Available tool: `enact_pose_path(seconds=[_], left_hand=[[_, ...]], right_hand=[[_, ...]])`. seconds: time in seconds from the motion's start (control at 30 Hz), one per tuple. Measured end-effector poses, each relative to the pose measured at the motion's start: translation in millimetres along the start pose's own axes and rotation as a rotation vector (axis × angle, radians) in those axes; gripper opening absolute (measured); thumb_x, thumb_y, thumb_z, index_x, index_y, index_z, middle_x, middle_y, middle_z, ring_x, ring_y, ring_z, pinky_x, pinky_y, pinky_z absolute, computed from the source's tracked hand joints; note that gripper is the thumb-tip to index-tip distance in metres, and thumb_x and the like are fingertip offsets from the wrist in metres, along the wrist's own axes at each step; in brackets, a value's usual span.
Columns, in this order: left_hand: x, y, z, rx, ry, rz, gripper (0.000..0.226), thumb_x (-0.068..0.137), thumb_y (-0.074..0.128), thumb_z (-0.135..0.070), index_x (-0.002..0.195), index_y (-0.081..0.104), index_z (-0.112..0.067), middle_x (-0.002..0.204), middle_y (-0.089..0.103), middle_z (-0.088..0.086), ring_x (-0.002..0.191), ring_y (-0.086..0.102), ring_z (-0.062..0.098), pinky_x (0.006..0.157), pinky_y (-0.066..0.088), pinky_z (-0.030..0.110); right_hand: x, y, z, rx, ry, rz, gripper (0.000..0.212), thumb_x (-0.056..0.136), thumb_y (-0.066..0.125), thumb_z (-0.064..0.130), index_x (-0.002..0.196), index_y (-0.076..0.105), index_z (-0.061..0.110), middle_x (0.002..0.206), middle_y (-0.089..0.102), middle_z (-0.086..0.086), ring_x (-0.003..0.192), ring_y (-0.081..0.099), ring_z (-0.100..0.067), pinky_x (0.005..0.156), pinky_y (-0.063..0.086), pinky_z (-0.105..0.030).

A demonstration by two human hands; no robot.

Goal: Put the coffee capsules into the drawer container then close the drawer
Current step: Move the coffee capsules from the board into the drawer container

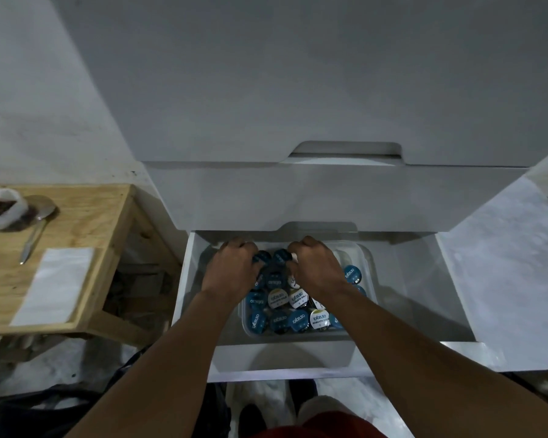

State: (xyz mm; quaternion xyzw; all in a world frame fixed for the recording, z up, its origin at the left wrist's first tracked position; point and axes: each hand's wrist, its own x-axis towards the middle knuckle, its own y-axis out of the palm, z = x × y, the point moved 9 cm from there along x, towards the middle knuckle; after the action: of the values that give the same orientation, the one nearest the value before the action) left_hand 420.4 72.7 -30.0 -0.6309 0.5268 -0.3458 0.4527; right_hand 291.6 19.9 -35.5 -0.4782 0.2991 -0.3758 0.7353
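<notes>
The bottom white drawer of a white cabinet stands pulled out. Inside it sits a clear plastic container holding several coffee capsules with blue or white-and-gold lids. Both my hands reach into the far end of the container. My left hand curls its fingers over a blue capsule. My right hand curls over another blue capsule. The fingertips are hidden behind the knuckles.
A second drawer front juts out just above the hands. At the left stands a wooden table with a spoon, a plastic bag of dark grounds and a white sheet. My feet show below the drawer.
</notes>
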Motion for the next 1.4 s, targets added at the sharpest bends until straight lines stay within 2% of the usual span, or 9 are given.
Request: enact_pose_path(seconds=[0.1,0.3,0.47,0.6,0.7,0.9,1.03,1.2,1.4], left_hand=[[-9,-6,1,-0.041,-0.013,0.012,0.030,0.091,0.057,-0.030,0.116,0.061,-0.015,0.115,0.062,0.008,0.102,0.058,0.023,0.089,0.051,0.037],[-24,-13,-55,0.001,0.173,0.034,0.030,0.091,0.052,-0.034,0.116,0.059,-0.019,0.114,0.063,0.006,0.101,0.060,0.025,0.087,0.049,0.035],[-30,-10,-145,0.007,0.359,-0.019,0.033,0.093,0.050,-0.034,0.122,0.055,-0.019,0.122,0.056,0.004,0.114,0.052,0.024,0.089,0.044,0.036],[-36,-6,-229,0.008,0.477,-0.085,0.035,0.094,0.048,-0.033,0.124,0.054,-0.016,0.123,0.054,0.005,0.112,0.052,0.026,0.088,0.045,0.037],[-35,3,-293,0.010,0.526,-0.131,0.033,0.091,0.051,-0.030,0.118,0.056,-0.012,0.117,0.057,0.009,0.107,0.055,0.028,0.087,0.047,0.039],[-31,27,-419,0.076,0.537,-0.196,0.033,0.086,0.057,-0.031,0.111,0.056,-0.009,0.107,0.058,0.011,0.097,0.055,0.030,0.077,0.047,0.040],[-23,47,-473,0.057,0.528,-0.182,0.032,0.085,0.059,-0.029,0.109,0.056,-0.007,0.104,0.058,0.010,0.093,0.056,0.029,0.075,0.049,0.040],[-1,65,-503,0.106,0.511,-0.160,0.031,0.086,0.057,-0.029,0.109,0.056,-0.008,0.103,0.058,0.008,0.092,0.055,0.026,0.076,0.050,0.038],[61,83,-498,0.139,0.444,-0.145,0.030,0.082,0.062,-0.027,0.104,0.058,-0.007,0.099,0.060,0.009,0.087,0.057,0.028,0.071,0.050,0.038]], right_hand=[[-10,-10,-8,-0.007,0.035,-0.009,0.033,0.092,0.056,0.024,0.122,0.059,0.011,0.119,0.057,-0.011,0.109,0.055,-0.029,0.092,0.047,-0.037],[-46,-44,-31,-0.086,0.093,-0.051,0.032,0.093,0.054,0.029,0.118,0.060,0.011,0.121,0.059,-0.012,0.111,0.056,-0.030,0.093,0.046,-0.039],[-83,-93,-76,-0.095,0.143,-0.151,0.033,0.094,0.051,0.031,0.119,0.060,0.011,0.124,0.058,-0.011,0.110,0.056,-0.030,0.093,0.044,-0.037],[-127,-138,-136,-0.066,0.194,-0.259,0.035,0.093,0.053,0.031,0.121,0.060,0.012,0.123,0.059,-0.011,0.107,0.057,-0.029,0.090,0.047,-0.036],[-166,-170,-195,-0.095,0.238,-0.299,0.035,0.092,0.055,0.031,0.121,0.059,0.011,0.117,0.059,-0.012,0.103,0.058,-0.030,0.085,0.047,-0.035],[-237,-218,-309,-0.110,0.286,-0.330,0.039,0.090,0.058,0.035,0.122,0.057,0.011,0.119,0.058,-0.011,0.103,0.059,-0.029,0.084,0.046,-0.034],[-262,-239,-367,-0.084,0.322,-0.343,0.040,0.090,0.059,0.035,0.122,0.056,0.011,0.119,0.058,-0.009,0.104,0.058,-0.028,0.084,0.046,-0.034],[-246,-255,-412,-0.047,0.311,-0.363,0.039,0.089,0.060,0.033,0.120,0.057,0.011,0.117,0.058,-0.009,0.101,0.059,-0.028,0.083,0.045,-0.033],[-177,-258,-441,-0.013,0.245,-0.347,0.039,0.090,0.059,0.035,0.122,0.056,0.012,0.120,0.057,-0.009,0.099,0.060,-0.026,0.085,0.047,-0.032]])
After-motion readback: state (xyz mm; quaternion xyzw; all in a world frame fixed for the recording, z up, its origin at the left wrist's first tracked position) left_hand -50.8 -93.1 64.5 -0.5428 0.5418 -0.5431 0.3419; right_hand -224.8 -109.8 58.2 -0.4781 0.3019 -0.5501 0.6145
